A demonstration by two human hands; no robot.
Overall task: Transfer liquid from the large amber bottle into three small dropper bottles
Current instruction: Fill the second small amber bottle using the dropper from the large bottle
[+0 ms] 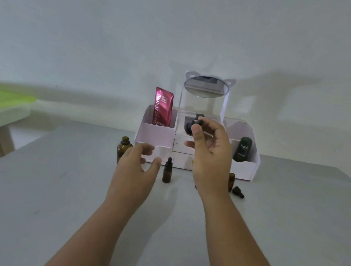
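The large amber bottle point(123, 149) stands uncapped on the grey table, just left of my left hand point(136, 161), whose relaxed fingers hover beside it and hold nothing. A small amber dropper bottle point(167, 171) with its black cap on stands between my hands. My right hand point(209, 149) is raised and pinches a black dropper cap point(198, 122) between thumb and fingertips. Behind my right wrist a second small bottle point(231, 180) stands open, partly hidden. Another black dropper cap point(238, 191) lies on the table beside it.
A white cosmetic organiser point(245, 165) with a round mirror point(204, 87) stands at the back of the table. It holds a pink sachet point(162, 107), a dark green bottle point(242, 149) and a black item. A green-topped table point(6, 104) is at far left.
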